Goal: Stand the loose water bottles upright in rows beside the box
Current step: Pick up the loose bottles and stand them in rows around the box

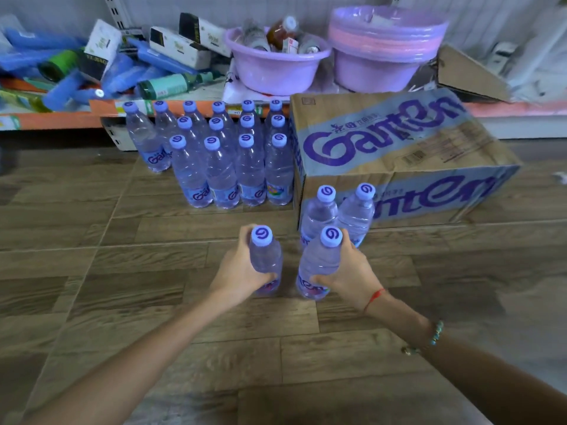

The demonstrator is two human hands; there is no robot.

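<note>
While both hands hold a bottle low in the centre of the frame, the main risk is a knock-on fall. The left hand [237, 273] has its grip wrapped round the left bottle [265, 259], thumb across the label; the right hand [352, 271] grips the right bottle [320, 265] the same way. Both bottles stand upright, their bases at or very near the floor [122, 271]; I cannot tell whether they touch it.

Just behind the right bottle stand two loose bottles [337, 213], close against the front of the box [399, 154]. The right hand's fingers lie near them, so a careless lift or swing could tip one, and it could roll.

To the upper left of the box, the rows [233, 154] stand packed cap to cap. Sliding a new bottle in hard against the front row could, I judge, topple several at once. Thin, soft walls may also buckle under a tight squeeze, letting a bottle slip. Setting both down at once splits attention; one may land tilted.
</note>
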